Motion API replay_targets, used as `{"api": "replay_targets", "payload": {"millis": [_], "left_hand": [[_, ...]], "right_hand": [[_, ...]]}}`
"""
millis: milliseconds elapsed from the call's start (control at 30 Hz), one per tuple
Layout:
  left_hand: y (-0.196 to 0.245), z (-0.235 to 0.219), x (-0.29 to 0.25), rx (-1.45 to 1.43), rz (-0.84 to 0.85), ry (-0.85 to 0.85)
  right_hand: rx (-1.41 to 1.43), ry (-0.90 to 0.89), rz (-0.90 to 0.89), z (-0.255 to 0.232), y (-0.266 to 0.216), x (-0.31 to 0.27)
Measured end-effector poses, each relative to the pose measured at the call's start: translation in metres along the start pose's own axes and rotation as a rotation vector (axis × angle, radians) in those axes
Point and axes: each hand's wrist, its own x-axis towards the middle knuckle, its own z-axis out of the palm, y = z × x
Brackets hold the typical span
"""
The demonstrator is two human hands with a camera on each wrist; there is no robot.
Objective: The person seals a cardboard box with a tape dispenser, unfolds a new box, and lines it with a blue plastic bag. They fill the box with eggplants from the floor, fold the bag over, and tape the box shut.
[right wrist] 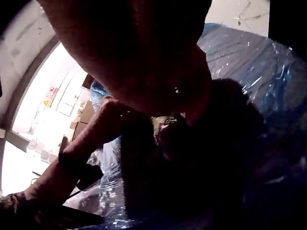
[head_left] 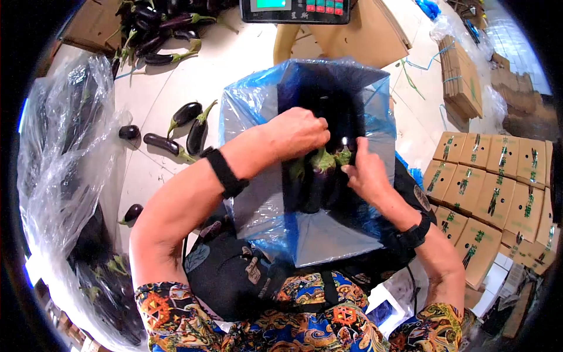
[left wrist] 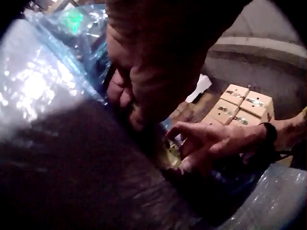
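A carton lined with a blue plastic bag stands in front of the person, with several dark eggplants inside, some with green caps facing up. Over its left side, my left hand reaches in with bent fingers; the fingertips are hidden, and I cannot tell what they hold. At the right inner side my right hand holds an eggplant near its green cap, thumb and forefinger on either side. The left wrist view shows this right hand close by a pale green cap.
Loose eggplants lie on the floor to the left, with a larger heap farther back. A scale stands beyond the carton. Clear plastic covers more eggplants at far left. Packed cartons are stacked at right.
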Motion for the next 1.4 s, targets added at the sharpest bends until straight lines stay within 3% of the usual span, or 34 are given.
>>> {"api": "replay_targets", "payload": {"millis": [67,133,233,367,400,467,567,633,667,700,733,800,833,867,900,933,1067,1100,1167,1200,1267,1333,1400], "left_hand": [[0.011,-0.001,0.001,0.028,0.013,0.018],[0.010,0.000,-0.001,-0.015,-0.025,0.017],[0.000,0.014,0.005,0.045,-0.069,-0.118],[0.009,0.012,0.003,0.094,-0.091,-0.101],[0.008,0.006,-0.003,0.059,-0.090,-0.078],[0.005,0.000,-0.014,-0.022,-0.082,-0.028],[0.011,0.010,-0.011,-0.123,-0.112,0.006],[0.015,0.000,-0.011,-0.163,-0.202,0.053],[0.017,-0.006,-0.011,-0.188,-0.240,0.073],[0.018,-0.026,-0.017,-0.221,-0.262,0.065],[0.015,-0.036,-0.029,-0.306,-0.231,0.265],[0.014,-0.051,-0.058,-0.309,-0.387,0.560],[0.022,-0.061,-0.083,-0.674,-0.693,0.617],[0.017,-0.052,-0.110,-0.772,-0.888,0.731],[0.015,-0.042,-0.137,-0.831,-1.078,0.874],[0.013,-0.023,-0.168,-0.695,-1.171,0.901],[0.056,0.066,-0.275,-0.602,-1.622,0.629],[0.072,0.094,-0.300,-0.581,-1.666,0.513],[0.102,0.131,-0.323,-0.704,-1.727,0.406],[0.114,0.134,-0.317,-0.892,-1.802,0.463],[0.130,0.135,-0.314,-0.791,-1.760,0.314],[0.148,0.180,-0.340,-0.253,-1.749,0.283],[0.146,0.193,-0.353,-0.427,-1.965,0.345]], "right_hand": [[-0.182,-0.060,0.043,0.012,-0.002,0.000],[-0.275,-0.015,-0.084,0.022,-0.005,0.002],[-0.260,-0.030,-0.083,0.017,-0.010,0.018],[-0.190,-0.100,-0.044,-0.011,-0.008,0.008],[-0.169,-0.088,-0.040,-0.024,-0.011,0.004],[-0.084,0.087,-0.200,-0.035,-0.009,0.000],[0.314,0.146,-0.415,-0.022,-0.016,0.004],[0.262,0.187,-0.496,-0.003,-0.020,0.019],[0.240,0.208,-0.528,0.004,-0.022,0.024],[0.177,0.064,-0.416,-0.008,-0.029,0.025],[0.177,0.050,-0.401,-0.008,-0.030,0.029],[0.191,-0.078,-0.360,-0.025,-0.034,0.030],[0.210,-0.060,-0.350,-0.025,-0.033,0.032],[0.227,-0.046,-0.341,-0.024,-0.032,0.035],[0.246,-0.033,-0.331,-0.023,-0.030,0.037],[0.304,-0.044,-0.332,-0.022,-0.028,0.042],[0.181,-0.157,-0.420,-0.027,-0.026,0.068],[0.156,-0.195,-0.455,-0.030,-0.026,0.074],[0.228,-0.370,-0.276,-0.049,-0.034,0.079],[0.262,-0.462,-0.189,-0.054,-0.038,0.083],[0.302,-0.483,-0.157,-0.061,-0.032,0.091],[-0.101,-0.151,-0.369,-0.006,-0.037,0.074],[0.055,-0.100,-0.349,-0.017,-0.051,0.057]]}}
